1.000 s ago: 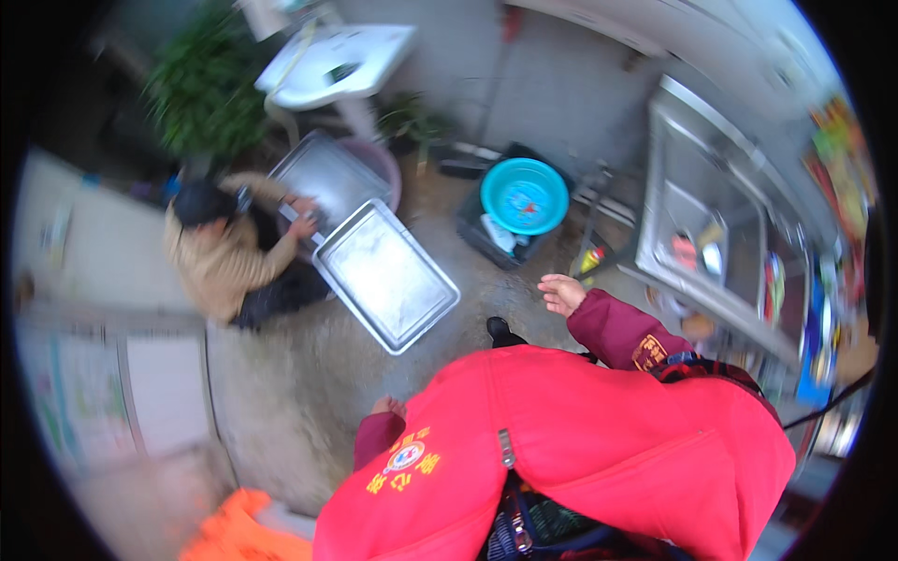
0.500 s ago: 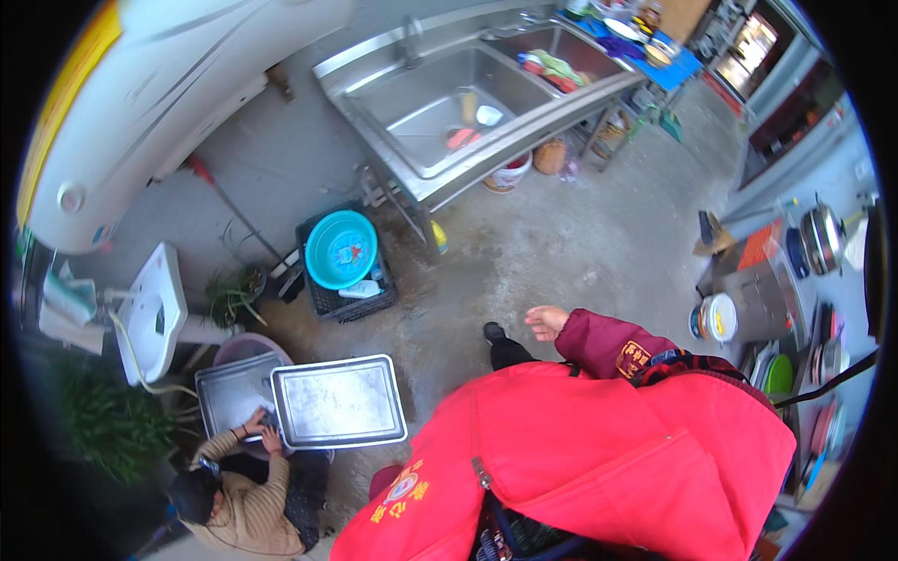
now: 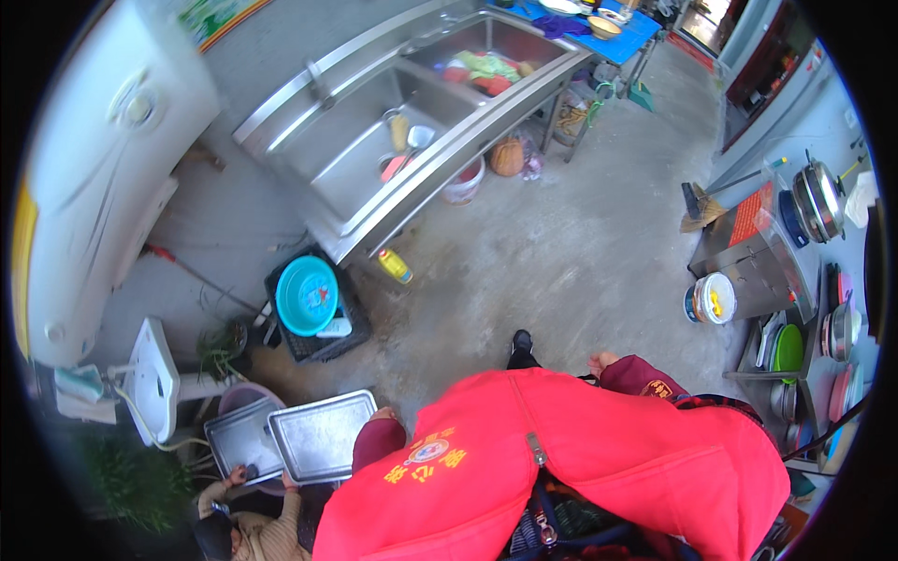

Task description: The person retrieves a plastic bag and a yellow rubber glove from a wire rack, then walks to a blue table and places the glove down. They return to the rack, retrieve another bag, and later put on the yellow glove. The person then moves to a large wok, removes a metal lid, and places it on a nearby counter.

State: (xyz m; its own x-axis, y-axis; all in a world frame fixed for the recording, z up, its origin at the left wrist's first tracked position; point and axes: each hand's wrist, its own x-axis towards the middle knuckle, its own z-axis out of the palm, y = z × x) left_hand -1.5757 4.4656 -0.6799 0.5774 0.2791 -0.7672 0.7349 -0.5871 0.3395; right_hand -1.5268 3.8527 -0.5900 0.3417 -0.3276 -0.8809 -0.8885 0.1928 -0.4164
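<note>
My right hand (image 3: 603, 362) hangs by my side at the end of a maroon sleeve. Its fingers are loosely bent and slightly apart, with nothing visible in them. Only a small part of my left hand (image 3: 383, 414) shows past its maroon cuff; its fingers are too hidden to read. It appears close to the rim of a silver metal tray (image 3: 323, 432), but I cannot tell whether they touch. That tray overlaps a second metal tray (image 3: 245, 438), over which a co-worker in a tan sweater (image 3: 267, 535) has both hands.
A steel double sink (image 3: 341, 178) stands ahead on the left. Before it are a yellow bottle (image 3: 395, 266) and a turquoise basin (image 3: 307, 295) in a black crate (image 3: 329, 352). Along the right are a white bucket (image 3: 716, 297), a steel cabinet (image 3: 748, 266) and racked pans (image 3: 786, 353).
My view has shifted, with the sink and cylinder now further left. My right hand has drawn back towards my body; my left hand has come into view. The co-worker sits lower in the picture.
</note>
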